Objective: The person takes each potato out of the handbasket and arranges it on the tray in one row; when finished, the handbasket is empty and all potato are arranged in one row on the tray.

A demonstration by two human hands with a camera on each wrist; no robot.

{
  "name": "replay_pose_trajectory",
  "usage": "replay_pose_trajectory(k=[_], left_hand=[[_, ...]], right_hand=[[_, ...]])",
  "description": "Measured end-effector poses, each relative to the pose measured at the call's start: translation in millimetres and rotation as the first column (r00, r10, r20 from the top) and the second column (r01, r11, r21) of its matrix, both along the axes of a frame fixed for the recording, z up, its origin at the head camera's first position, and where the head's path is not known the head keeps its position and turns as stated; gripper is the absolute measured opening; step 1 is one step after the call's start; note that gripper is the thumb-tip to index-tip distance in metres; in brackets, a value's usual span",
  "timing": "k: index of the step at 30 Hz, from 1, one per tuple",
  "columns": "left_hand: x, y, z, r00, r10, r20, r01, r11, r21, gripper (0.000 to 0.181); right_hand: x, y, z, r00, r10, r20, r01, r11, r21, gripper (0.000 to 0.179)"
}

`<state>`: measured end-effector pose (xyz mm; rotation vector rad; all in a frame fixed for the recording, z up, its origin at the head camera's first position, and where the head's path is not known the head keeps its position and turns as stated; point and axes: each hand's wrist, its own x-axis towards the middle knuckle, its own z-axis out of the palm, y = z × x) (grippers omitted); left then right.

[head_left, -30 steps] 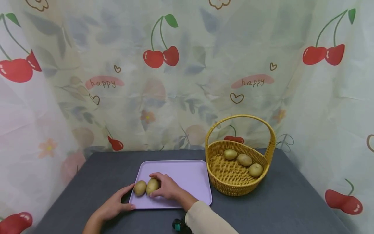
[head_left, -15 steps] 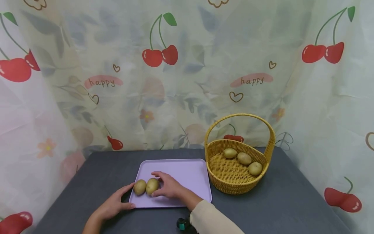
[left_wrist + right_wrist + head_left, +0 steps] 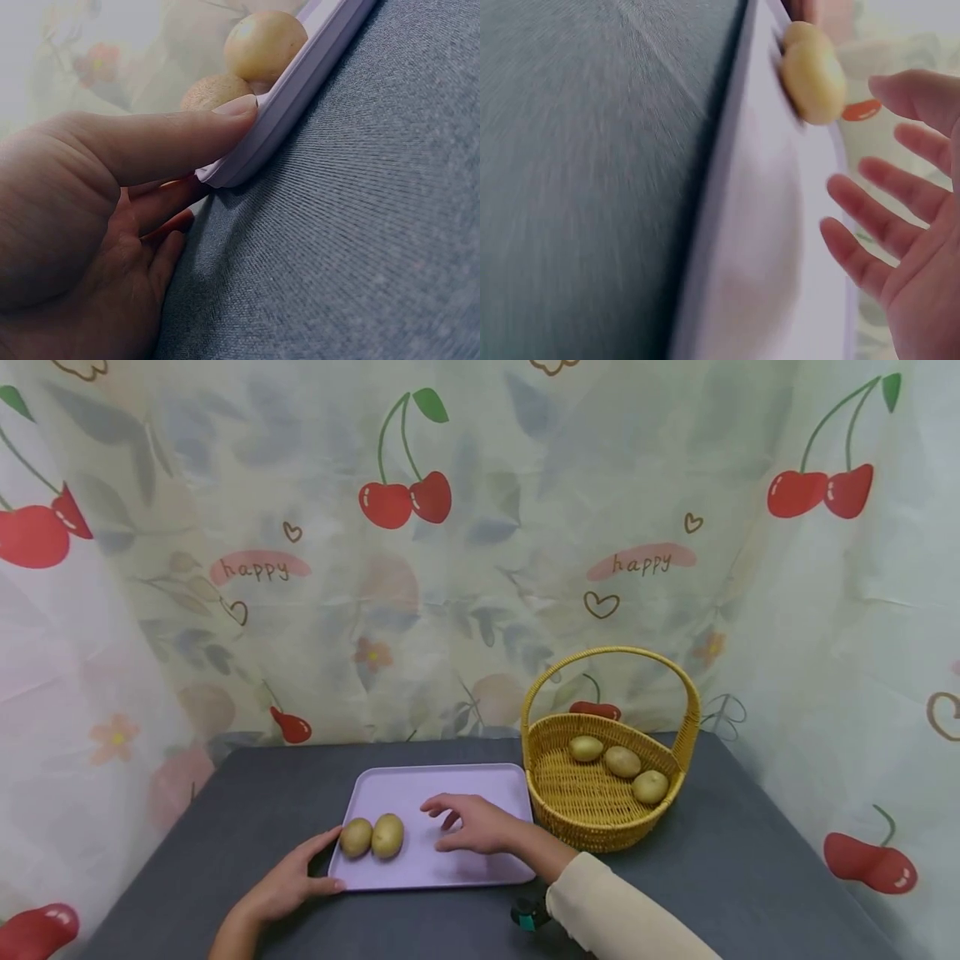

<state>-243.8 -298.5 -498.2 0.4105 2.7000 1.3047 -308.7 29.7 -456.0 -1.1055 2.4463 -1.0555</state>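
Two potatoes, a left one (image 3: 356,838) and a right one (image 3: 387,837), lie side by side at the left end of a lilac tray (image 3: 472,868). My left hand (image 3: 288,878) holds the tray's near left corner; in the left wrist view its thumb (image 3: 180,139) presses the rim, with the other fingers partly hidden behind the corner. My right hand (image 3: 476,827) is over the middle of the tray, apart from the potatoes, and holds nothing. Its fingers spread loosely in the right wrist view, where the nearer potato (image 3: 814,81) shows beyond them.
A wicker basket (image 3: 577,789) with a tall handle stands right of the tray, holding three potatoes (image 3: 622,762) along its far right side. A dark grey cloth (image 3: 420,922) covers the table. A printed curtain (image 3: 480,568) hangs behind and at both sides.
My right hand has let go of the right potato and drawn back to the right over the tray. The left hand stays at the tray corner. The head view has shifted slightly.
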Motion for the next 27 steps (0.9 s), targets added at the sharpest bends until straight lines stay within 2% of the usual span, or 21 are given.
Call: replay_pose_trajectory(k=[8, 11, 17, 22, 27], left_hand=[[0.5, -2.3, 2.7, 1.000, 0.012, 0.021, -0.012, 1.000, -0.001, 0.083], [0.5, -2.7, 2.4, 0.999, 0.010, 0.036, -0.010, 1.000, 0.010, 0.084], [-0.6, -3.5, -0.3, 0.999, 0.015, 0.052, -0.016, 1.000, 0.022, 0.086], [-2.3, -3.3, -2.0, 0.999, 0.008, 0.034, -0.008, 1.000, 0.013, 0.086], [-3.5, -2.0, -3.1, 1.000, 0.000, 0.025, 0.000, 1.000, 0.009, 0.085]], right_hand=[[7.9, 41.0, 40.8, 0.993, 0.118, -0.001, -0.118, 0.990, 0.075, 0.039], [7.3, 57.9, 55.0, 0.991, 0.131, 0.002, -0.130, 0.986, 0.107, 0.036], [1.9, 97.7, 78.5, 0.997, 0.076, 0.030, -0.079, 0.992, 0.098, 0.035], [-6.6, 126.4, 98.1, 1.000, 0.030, 0.004, -0.031, 0.997, 0.073, 0.038], [-20.9, 152.2, 106.3, 0.999, -0.034, 0.016, 0.032, 0.996, 0.088, 0.044]])
